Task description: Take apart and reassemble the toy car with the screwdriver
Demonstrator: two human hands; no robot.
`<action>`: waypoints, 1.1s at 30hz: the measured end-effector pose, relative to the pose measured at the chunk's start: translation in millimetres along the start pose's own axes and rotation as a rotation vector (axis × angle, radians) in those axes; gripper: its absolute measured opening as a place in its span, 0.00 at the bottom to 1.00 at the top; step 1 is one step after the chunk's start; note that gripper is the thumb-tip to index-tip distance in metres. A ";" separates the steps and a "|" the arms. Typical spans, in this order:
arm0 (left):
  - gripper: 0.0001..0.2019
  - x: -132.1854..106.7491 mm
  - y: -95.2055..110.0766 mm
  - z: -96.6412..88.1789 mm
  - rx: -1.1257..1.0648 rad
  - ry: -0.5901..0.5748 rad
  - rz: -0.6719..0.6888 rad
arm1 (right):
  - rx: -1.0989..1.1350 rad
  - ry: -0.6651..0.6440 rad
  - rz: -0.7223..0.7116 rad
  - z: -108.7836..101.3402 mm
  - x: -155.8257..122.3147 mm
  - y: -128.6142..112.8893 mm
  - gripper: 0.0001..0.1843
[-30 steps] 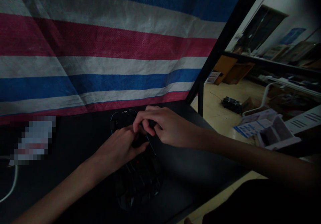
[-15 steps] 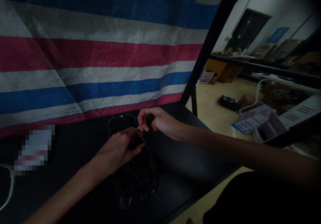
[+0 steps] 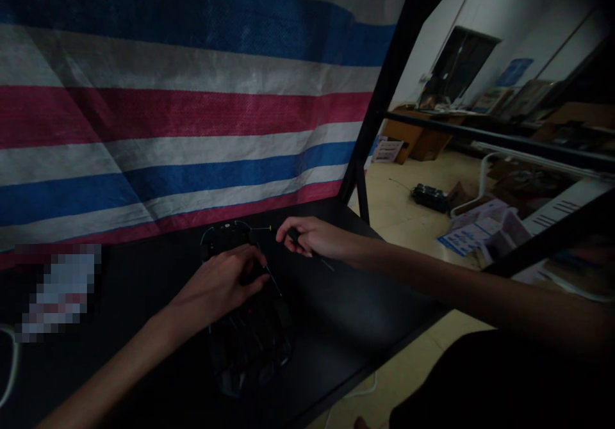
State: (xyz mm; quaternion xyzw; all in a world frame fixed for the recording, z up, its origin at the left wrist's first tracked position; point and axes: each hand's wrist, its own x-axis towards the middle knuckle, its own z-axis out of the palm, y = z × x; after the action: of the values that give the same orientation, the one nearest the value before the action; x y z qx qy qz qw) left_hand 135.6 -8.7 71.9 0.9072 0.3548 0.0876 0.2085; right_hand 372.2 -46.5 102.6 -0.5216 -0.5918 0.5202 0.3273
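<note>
A long black device (image 3: pixel 247 352), shaped like a toy car, lies on the black table with thin bluish edges and a small red spot. My left hand (image 3: pixel 230 278) rests over its upper half, fingers curled down and thumb bent in, gripping it; the contact is partly hidden in the dark. Just right of the device's far end, a thin rod with a yellowish tip (image 3: pixel 270 228) sticks out. My right hand (image 3: pixel 305 237) is closed around a dark-handled screwdriver (image 3: pixel 293 235), its thin shaft pointing down to the right, apart from the device.
The dark tabletop (image 3: pixel 355 301) ends at an edge on the right. A striped tarp (image 3: pixel 192 121) hangs behind it, beside a black metal post (image 3: pixel 368 115). A blurred-out packet (image 3: pixel 65 294) and a white cable (image 3: pixel 12 365) lie left. Boxes (image 3: pixel 480 230) stand on the floor beyond.
My right hand has drawn back to the right, away from my left hand, and turned the screwdriver. The rod with the yellowish tip now shows. My left hand remains on the device.
</note>
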 end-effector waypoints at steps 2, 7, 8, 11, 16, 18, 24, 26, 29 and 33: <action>0.16 4.9 -2.8 -1.0 0.010 -0.019 -0.020 | -0.039 -0.018 0.026 2.5 2.3 9.8 0.25; 0.13 19.4 -9.9 -5.2 0.018 -0.092 -0.011 | -0.052 -0.008 0.026 0.3 9.2 14.1 0.25; 0.12 21.8 -11.1 -6.2 0.017 -0.095 0.001 | -0.054 -0.006 0.023 -0.4 10.0 13.0 0.25; 0.12 27.1 -14.3 -9.7 -0.002 -0.119 0.040 | -0.059 -0.014 0.023 -0.3 11.4 9.8 0.25; 0.13 33.2 -14.9 -16.1 0.004 -0.176 0.083 | -0.058 -0.033 0.031 3.7 13.0 8.3 0.26; 0.12 34.7 -12.3 -17.5 0.053 -0.172 0.082 | -0.057 -0.035 0.031 4.1 13.5 7.8 0.25; 0.08 34.9 0.0 -18.9 0.178 -0.146 0.112 | -0.058 -0.042 0.021 2.9 12.8 7.1 0.25; 0.08 34.7 3.1 -19.2 0.204 -0.160 0.104 | -0.061 -0.047 0.015 2.8 12.2 8.6 0.25; 0.08 33.8 7.0 -18.7 0.234 -0.172 0.101 | -0.066 -0.058 0.003 2.5 12.0 11.9 0.25; 0.09 30.6 12.0 -19.3 0.291 -0.149 0.108 | -0.065 -0.063 -0.021 1.5 12.0 13.6 0.24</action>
State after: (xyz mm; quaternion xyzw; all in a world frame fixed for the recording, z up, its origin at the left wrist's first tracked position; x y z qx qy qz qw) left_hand 159.5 10.3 94.8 0.9495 0.2980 -0.0210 0.0958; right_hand 371.6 -36.6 87.4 -0.5093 -0.6238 0.5132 0.2968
